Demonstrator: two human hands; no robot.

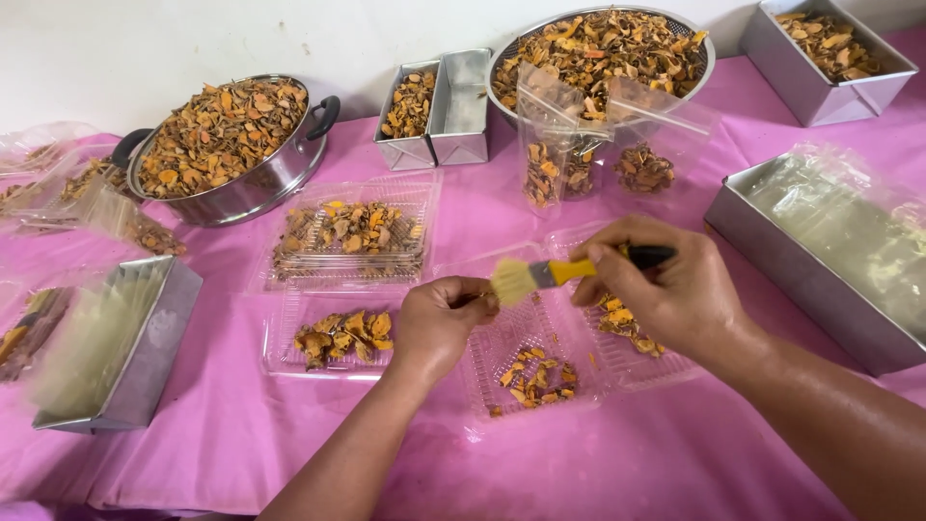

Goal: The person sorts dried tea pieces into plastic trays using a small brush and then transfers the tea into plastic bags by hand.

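Note:
My right hand [666, 289] grips a small brush [559, 273] with a yellow and black handle, its pale bristles pointing left. My left hand [439, 323] is closed on something small that I cannot make out, right at the bristle tip. Both hands hover over an open clear plastic clamshell box [502, 352] holding orange dried root slices [535, 376]. More slices [617, 323] lie in the box's other half under my right hand.
A second open clamshell [338, 299] with slices lies left. A steel pot [231, 145], a round strainer [598, 48] and metal tins [434, 106] hold more slices at the back. Clear bags [569, 145] stand mid-table. Long metal trays [820, 260] [116, 347] flank the pink cloth.

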